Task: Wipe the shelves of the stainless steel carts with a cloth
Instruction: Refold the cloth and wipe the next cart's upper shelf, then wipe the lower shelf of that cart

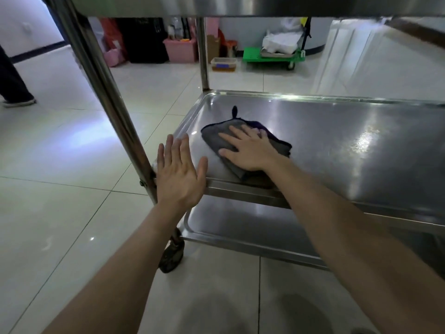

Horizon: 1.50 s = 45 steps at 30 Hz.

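A stainless steel cart fills the right of the view. Its middle shelf [337,141] is a shiny tray with a raised rim. A folded grey cloth [214,138] with a dark edge and a hanging loop lies near the shelf's left front corner. My right hand [250,150] presses flat on the cloth, fingers straight and spread. My left hand [179,172] is held up with straight fingers at the shelf's front left corner, beside the cart's near left post [108,97]; whether it touches the rim is unclear. A lower shelf [252,225] shows underneath.
The top shelf [240,6] hangs overhead. A caster wheel [172,254] sits under the near left post. On the tiled floor behind stand a pink bin [181,50], a clear tub [224,64] and a green trolley [272,55]. A person's leg [12,85] is at far left.
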{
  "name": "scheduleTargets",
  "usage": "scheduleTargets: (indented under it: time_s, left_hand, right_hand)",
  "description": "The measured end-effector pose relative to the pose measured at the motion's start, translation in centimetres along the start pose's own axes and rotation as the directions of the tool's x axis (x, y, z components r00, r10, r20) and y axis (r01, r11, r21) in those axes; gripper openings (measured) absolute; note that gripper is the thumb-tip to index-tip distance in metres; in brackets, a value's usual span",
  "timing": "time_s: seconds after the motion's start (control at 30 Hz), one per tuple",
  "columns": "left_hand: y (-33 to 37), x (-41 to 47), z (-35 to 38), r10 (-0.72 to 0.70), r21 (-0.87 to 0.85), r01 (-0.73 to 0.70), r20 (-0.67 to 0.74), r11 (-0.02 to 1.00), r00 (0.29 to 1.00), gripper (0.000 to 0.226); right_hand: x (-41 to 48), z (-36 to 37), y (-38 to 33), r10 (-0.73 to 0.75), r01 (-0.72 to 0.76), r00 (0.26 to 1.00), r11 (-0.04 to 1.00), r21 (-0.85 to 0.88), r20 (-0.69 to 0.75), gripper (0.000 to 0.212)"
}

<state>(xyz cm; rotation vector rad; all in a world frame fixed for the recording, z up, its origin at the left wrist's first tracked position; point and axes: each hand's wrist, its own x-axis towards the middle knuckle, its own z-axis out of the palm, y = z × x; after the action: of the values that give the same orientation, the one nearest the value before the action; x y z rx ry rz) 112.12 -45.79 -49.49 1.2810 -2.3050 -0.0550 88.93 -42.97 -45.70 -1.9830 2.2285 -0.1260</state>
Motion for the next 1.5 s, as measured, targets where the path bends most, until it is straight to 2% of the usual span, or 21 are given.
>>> scheduleTargets:
  time_s: [0.07, 0.13, 0.2, 0.23, 0.3, 0.33, 0.37, 0.4, 0.43, 0.53, 0.6, 0.67, 0.77, 0.93, 1.07, 1.2, 1.27, 1.33, 1.4, 1.43, 1.5]
  left_hand:
    - [-0.8, -1.4, -0.6, 0.083, -0.141, -0.104, -0.145, 0.984, 0.986, 0.067]
    - [-1.9, -3.7, -0.6, 0.084, -0.185, -0.172, -0.408, 0.967, 0.909, 0.049]
    - [-3.2, -5.1, -0.8, -0.111, -0.272, -0.064, -0.581, 0.96, 0.807, 0.045]
    - [-3.8, -5.1, -1.2, -0.256, -0.38, 0.02, -0.581, 0.925, 0.772, 0.052]
    - [-4.5, -4.0, -2.6, -0.5, -0.622, 0.182, -0.385, 0.762, 0.776, 0.064]
    - [-4.7, -3.4, -3.2, -0.529, -0.671, 0.237, -0.269, 0.702, 0.805, 0.056]
    - [-4.9, -2.8, -3.6, -0.502, -0.658, 0.257, -0.212, 0.707, 0.838, 0.038]
    - [-5.1, -2.6, -3.7, -0.468, -0.619, 0.257, -0.205, 0.742, 0.86, 0.022]
    - [-5.3, -2.5, -3.8, -0.441, -0.585, 0.247, -0.215, 0.772, 0.871, 0.016]
    - [-5.8, -2.7, -3.4, -0.419, -0.583, 0.227, -0.218, 0.78, 0.881, 0.014]
    - [-6.0, -2.6, -3.1, -0.422, -0.606, 0.221, -0.21, 0.764, 0.882, 0.014]
    - [-6.0, -2.6, -3.1, -0.411, -0.607, 0.203, -0.225, 0.768, 0.883, 0.014]
    - [-5.9, -2.6, -3.3, -0.397, -0.598, 0.191, -0.232, 0.778, 0.888, 0.014]
    - [-5.4, -2.6, -4.1, -0.407, -0.611, 0.208, -0.206, 0.764, 0.89, 0.014]
    - [-4.9, -2.6, -5.0, -0.439, -0.555, 0.292, -0.152, 0.779, 0.885, 0.02]
    - [-4.7, -2.3, -6.2, -0.487, -0.426, 0.42, -0.057, 0.802, 0.872, 0.021]
    - [-4.7, -3.6, -6.1, -0.55, -0.343, 0.532, 0.053, 0.774, 0.834, 0.037]
    - [-4.0, -6.4, -5.1, -0.564, -0.341, 0.628, 0.276, 0.699, 0.778, 0.048]
    - [-3.0, -9.2, -3.5, -0.407, -0.367, 0.662, 0.567, 0.654, 0.716, 0.041]
    - [-2.4, -10.4, -2.9, -0.292, -0.398, 0.661, 0.668, 0.636, 0.684, 0.042]
    - [-1.1, -11.6, -2.0, -0.074, -0.494, 0.634, 0.751, 0.595, 0.656, 0.067]
  right_hand:
    - [-1.1, 1.0, -1.5, -0.187, 0.187, 0.982, 0.982, -0.013, -0.003, 0.074]
    - [-1.8, 1.0, -1.4, -0.266, 0.266, 0.964, 0.964, 0.006, 0.001, 0.071]
    - [-1.7, 0.8, -0.9, -0.282, 0.281, 0.96, 0.959, 0.021, 0.009, 0.07]
    - [-1.5, 0.7, -0.9, -0.283, 0.283, 0.959, 0.959, 0.019, 0.012, 0.071]
    - [-1.0, 0.7, -0.9, -0.301, 0.301, 0.953, 0.954, 0.013, 0.016, 0.075]
    - [-0.8, 0.7, -0.8, -0.321, 0.321, 0.947, 0.947, 0.011, 0.017, 0.08]
    - [-0.4, 0.5, -0.6, -0.34, 0.34, 0.94, 0.94, 0.012, 0.021, 0.085]
    - [0.4, 0.2, -0.2, -0.349, 0.349, 0.937, 0.937, 0.015, 0.028, 0.089]
    - [1.5, -0.1, 0.3, -0.335, 0.335, 0.942, 0.942, 0.011, 0.036, 0.091]
    - [6.4, -1.3, 1.1, -0.106, 0.107, 0.993, 0.994, -0.014, 0.044, 0.087]
    - [9.7, -1.4, 0.2, 0.073, -0.073, 0.996, 0.997, -0.015, 0.045, 0.083]
    - [11.8, -1.0, -2.2, 0.143, -0.143, 0.987, 0.99, -0.015, 0.067, 0.083]
    - [11.0, -0.1, -6.8, 0.059, -0.06, 0.995, 0.998, 0.004, 0.077, 0.083]
    - [2.2, 2.0, -11.5, -0.16, 0.158, 0.987, 0.986, 0.06, 0.035, 0.076]
    - [-5.0, 2.7, -10.7, -0.236, 0.234, 0.972, 0.967, 0.102, 0.002, 0.069]
    - [-9.7, 2.5, -8.0, -0.253, 0.251, 0.965, 0.967, -0.036, -0.075, 0.067]
    - [-11.6, 2.7, -7.4, -0.234, 0.222, 0.961, 0.971, -0.089, -0.148, 0.073]
    - [-13.1, 2.9, -7.2, -0.189, 0.168, 0.953, 0.98, -0.105, -0.237, 0.074]
    - [-14.2, 2.8, -6.7, -0.142, 0.114, 0.939, 0.988, -0.104, -0.312, 0.068]
    - [-14.7, 2.6, -6.5, -0.117, 0.089, 0.934, 0.991, -0.097, -0.339, 0.063]
    - [-15.4, 2.3, -6.2, -0.041, 0.033, 0.918, 0.999, -0.028, -0.394, 0.054]
